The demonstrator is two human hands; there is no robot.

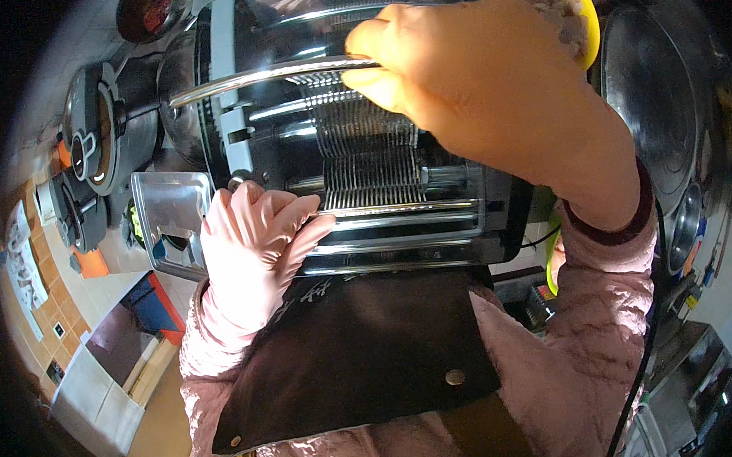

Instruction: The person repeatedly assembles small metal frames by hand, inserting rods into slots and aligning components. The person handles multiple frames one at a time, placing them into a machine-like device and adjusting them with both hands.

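A machine with rows of thin parallel metal blades [371, 174] on rollers, likely a meat cutter, sits in front of me. My right hand [458, 83], gloved, reaches over its right side. Thumb and fingers pinch the right end of a long shiny metal rod [267, 75], whose left end lies over the machine's left edge. My left hand [259, 234], in a thin pale glove, is closed at the machine's near left. Its fingertips pinch the left end of a straight metal bar [406, 209] along the near side of the blades. The palms of both hands are hidden.
A yellow bowl [588, 18] of pale meat pieces stands at the far right, beside a large dark round pan [649, 98]. Left of the machine are a clear plastic container [173, 207] and a dark-lidded pot [99, 118]. A bowl of red food [153, 12] is at the far left.
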